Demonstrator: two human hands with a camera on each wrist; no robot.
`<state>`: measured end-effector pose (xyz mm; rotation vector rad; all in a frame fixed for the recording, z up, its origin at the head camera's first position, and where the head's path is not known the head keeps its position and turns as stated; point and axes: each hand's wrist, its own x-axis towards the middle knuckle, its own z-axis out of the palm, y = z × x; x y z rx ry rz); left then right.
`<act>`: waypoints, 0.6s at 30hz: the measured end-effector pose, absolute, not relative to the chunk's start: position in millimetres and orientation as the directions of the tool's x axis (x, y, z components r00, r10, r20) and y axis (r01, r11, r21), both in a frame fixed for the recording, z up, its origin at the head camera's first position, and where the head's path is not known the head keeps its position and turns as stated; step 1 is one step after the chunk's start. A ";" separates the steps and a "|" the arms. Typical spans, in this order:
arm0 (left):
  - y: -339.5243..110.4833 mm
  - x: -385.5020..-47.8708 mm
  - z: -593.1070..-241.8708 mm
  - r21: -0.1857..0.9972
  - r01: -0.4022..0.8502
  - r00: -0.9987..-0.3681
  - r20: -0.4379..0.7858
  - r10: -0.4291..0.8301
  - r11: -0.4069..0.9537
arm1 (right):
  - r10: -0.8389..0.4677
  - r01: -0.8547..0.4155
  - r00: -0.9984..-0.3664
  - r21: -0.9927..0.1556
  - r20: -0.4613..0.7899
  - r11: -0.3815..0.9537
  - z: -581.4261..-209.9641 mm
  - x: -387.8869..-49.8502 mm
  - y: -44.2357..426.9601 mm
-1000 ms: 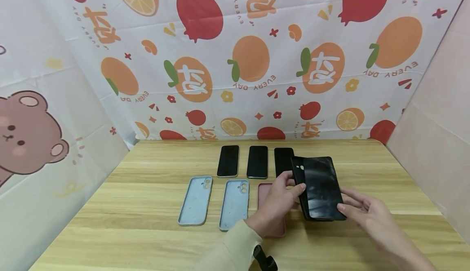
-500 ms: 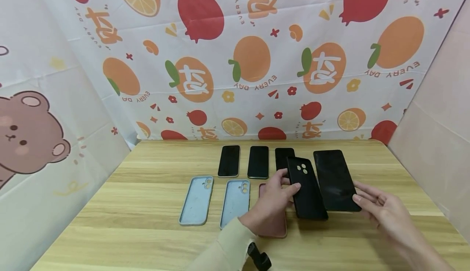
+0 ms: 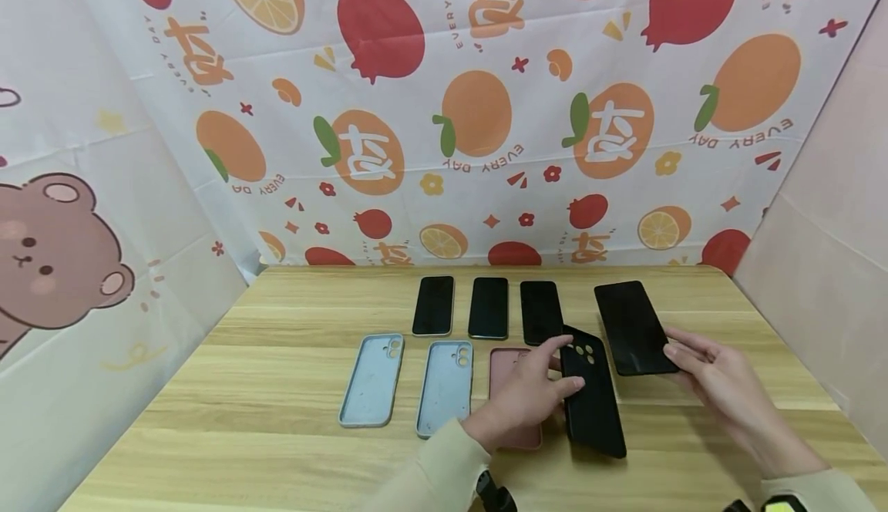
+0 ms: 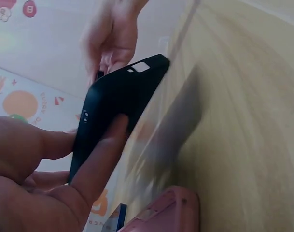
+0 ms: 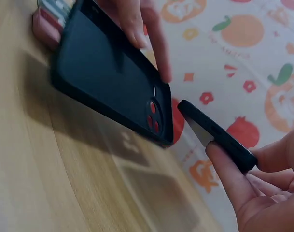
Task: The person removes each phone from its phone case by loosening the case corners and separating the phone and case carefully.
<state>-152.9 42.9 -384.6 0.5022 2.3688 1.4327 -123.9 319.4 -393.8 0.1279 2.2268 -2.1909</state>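
Observation:
In the head view, my left hand (image 3: 523, 395) grips a black phone case (image 3: 595, 408) by its left long edge, tilted just above the table. The left wrist view shows thumb and fingers on either side of this case (image 4: 120, 92). The right wrist view looks into its hollow inside, with round camera holes near one end. My right hand (image 3: 721, 377) pinches a black phone (image 3: 631, 331) by its right edge, raised off the table. In the right wrist view the phone (image 5: 219, 135) is apart from the case.
Two light blue phone cases (image 3: 372, 381) and a pink phone case (image 3: 516, 435), partly behind my left hand, lie in a row on the wooden table (image 3: 264, 389). Behind them lie three dark phones (image 3: 489, 308). A fruit-print cloth (image 3: 409, 211) hangs at the back edge.
The phone has come away from the case, to the right, in my right hand. My left hand has lowered the case towards the table, and its fingers have spread somewhat.

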 end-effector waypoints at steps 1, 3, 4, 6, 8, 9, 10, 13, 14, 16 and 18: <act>43.6 -152.8 -385.5 0.880 0.135 -0.882 -0.103 0.460 0.455 | 0.058 0.077 -0.996 -0.995 -0.073 0.056 -395.0 -127.1 319.1; 44.9 -152.4 -386.7 0.866 0.135 -0.878 -0.121 0.462 0.482 | 0.077 0.109 -0.992 -0.981 -0.097 0.159 -396.4 -133.7 318.0; 45.3 -152.2 -387.7 0.860 0.135 -0.876 -0.128 0.464 0.492 | 0.085 0.120 -0.991 -0.972 -0.105 0.202 -397.2 -136.9 317.5; 46.0 -152.3 -388.8 0.854 0.136 -0.871 -0.138 0.471 0.502 | 0.087 0.123 -0.991 -0.963 -0.105 0.241 -399.0 -143.8 316.0; 46.1 -152.5 -389.3 0.840 0.154 -0.867 -0.138 0.479 0.520 | 0.076 0.114 -0.992 -0.970 -0.100 0.214 -400.8 -151.1 315.0; 46.1 -152.7 -389.5 0.829 0.169 -0.865 -0.135 0.483 0.534 | 0.071 0.111 -0.993 -0.973 -0.098 0.202 -401.6 -154.6 314.5; 46.2 -152.8 -389.5 0.816 0.191 -0.861 -0.128 0.492 0.546 | 0.073 0.109 -0.993 -0.975 -0.097 0.191 -402.4 -157.7 313.9; 46.7 -153.2 -389.7 0.754 0.270 -0.854 -0.100 0.511 0.599 | 0.066 0.099 -0.994 -0.977 -0.088 0.188 -405.5 -165.4 312.3; 47.0 -153.1 -389.8 0.733 0.290 -0.853 -0.094 0.514 0.615 | 0.066 0.099 -0.994 -0.975 -0.088 0.198 -406.8 -167.3 311.9; 47.7 -152.5 -389.6 0.694 0.322 -0.854 -0.082 0.514 0.644 | 0.063 0.099 -0.994 -0.974 -0.088 0.204 -409.5 -170.6 311.2; 48.2 -151.6 -388.8 0.654 0.344 -0.859 -0.070 0.507 0.674 | 0.054 0.100 -0.994 -0.975 -0.091 0.199 -412.5 -173.5 311.1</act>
